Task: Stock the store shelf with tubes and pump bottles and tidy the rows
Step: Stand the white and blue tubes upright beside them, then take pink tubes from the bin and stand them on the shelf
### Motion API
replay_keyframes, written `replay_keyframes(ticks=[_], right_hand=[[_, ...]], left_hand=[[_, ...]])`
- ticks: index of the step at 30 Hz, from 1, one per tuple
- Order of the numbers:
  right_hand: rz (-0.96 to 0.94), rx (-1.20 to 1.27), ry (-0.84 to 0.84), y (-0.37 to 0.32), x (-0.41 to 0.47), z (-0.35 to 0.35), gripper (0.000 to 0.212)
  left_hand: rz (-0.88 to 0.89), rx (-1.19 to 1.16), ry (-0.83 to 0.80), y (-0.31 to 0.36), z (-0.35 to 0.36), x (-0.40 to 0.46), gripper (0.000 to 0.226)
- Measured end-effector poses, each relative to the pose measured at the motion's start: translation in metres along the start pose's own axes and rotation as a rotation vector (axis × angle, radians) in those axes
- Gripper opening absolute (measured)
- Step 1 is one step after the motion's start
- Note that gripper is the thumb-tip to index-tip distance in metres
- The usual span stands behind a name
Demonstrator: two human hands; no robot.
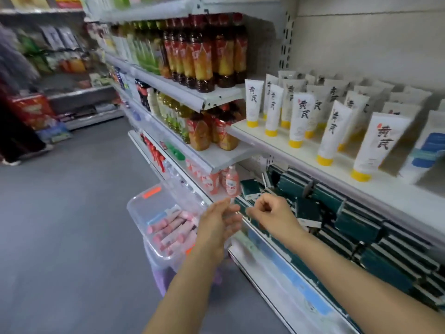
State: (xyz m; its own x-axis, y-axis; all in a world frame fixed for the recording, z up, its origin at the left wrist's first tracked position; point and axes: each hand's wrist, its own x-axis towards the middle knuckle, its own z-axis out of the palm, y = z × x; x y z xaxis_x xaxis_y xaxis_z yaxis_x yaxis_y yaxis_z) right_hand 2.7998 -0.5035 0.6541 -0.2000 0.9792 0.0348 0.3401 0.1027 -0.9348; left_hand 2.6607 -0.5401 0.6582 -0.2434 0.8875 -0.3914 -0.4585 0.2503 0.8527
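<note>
White tubes with yellow caps (298, 119) stand cap-down in rows on the upper right shelf (277, 143). Pink pump bottles (232, 180) stand at the left end of the shelf below. A clear plastic bin (144, 201) holding several pink tubes (172, 231) sits on a purple stool beside the shelving. My left hand (220, 224) hovers with straight fingers just right of the bin, holding nothing. My right hand (272, 212) has its fingers curled in front of the dark green boxes; I see nothing in it.
Dark green boxes (356, 222) lie packed on the lower right shelf. Drink bottles (202, 51) fill the shelves to the left. The grey aisle floor (72, 225) stretches left, where a person's legs (14, 141) stand near another shelving unit.
</note>
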Motion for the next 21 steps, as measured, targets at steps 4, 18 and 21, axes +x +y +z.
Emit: replay_keyframes(ticks=[4,18,21], right_hand=[[0.069,0.062,-0.093,0.002,0.032,0.071,0.028],[0.336,-0.001,-0.367,0.041,0.128,0.214,0.029],[0.386,-0.032,-0.427,0.060,0.161,0.239,0.025]], left_hand=[[-0.015,-0.053,0.145,0.023,-0.074,0.026,0.011],[-0.135,-0.082,0.461,0.038,-0.216,0.125,0.014],[-0.175,-0.083,0.494,0.037,-0.227,0.158,0.014]])
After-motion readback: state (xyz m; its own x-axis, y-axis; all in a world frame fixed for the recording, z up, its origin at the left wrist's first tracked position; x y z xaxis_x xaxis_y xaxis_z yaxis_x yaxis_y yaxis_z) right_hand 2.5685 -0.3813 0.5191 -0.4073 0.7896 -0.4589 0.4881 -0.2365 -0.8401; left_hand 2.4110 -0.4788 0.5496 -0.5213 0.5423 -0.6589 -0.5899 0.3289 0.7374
